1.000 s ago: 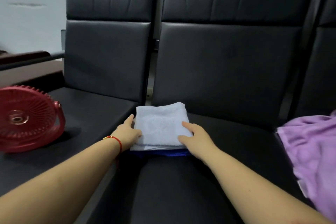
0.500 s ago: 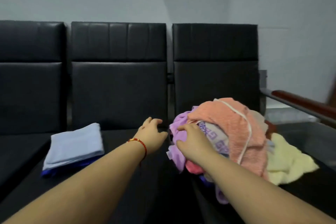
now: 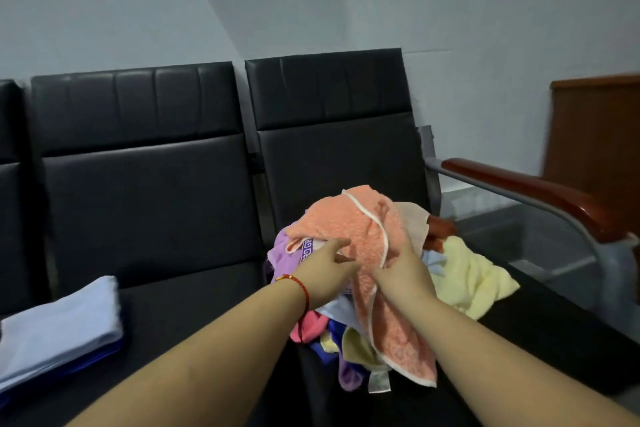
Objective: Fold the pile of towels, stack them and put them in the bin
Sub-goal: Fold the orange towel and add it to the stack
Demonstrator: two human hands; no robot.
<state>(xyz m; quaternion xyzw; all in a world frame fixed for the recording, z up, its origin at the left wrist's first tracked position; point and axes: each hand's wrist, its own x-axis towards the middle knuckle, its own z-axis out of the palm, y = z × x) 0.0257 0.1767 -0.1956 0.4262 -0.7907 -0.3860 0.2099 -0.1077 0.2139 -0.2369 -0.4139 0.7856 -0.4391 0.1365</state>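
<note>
Head view: the right hand (image 3: 403, 272) is closing its fingers on the orange terry towel with white piping (image 3: 360, 229); the left hand (image 3: 323, 272) is reaching with fingers spread, touching the same towel but gripping nothing. That towel is lying on top of the jumbled pile of coloured towels (image 3: 464, 270) on the right black padded seat (image 3: 554, 329). It is judged soft, light and limp; taking a piped corner suits. 2 folded towels, pale blue over dark blue (image 3: 55, 329), are sitting on the neighbouring seat.
</note>
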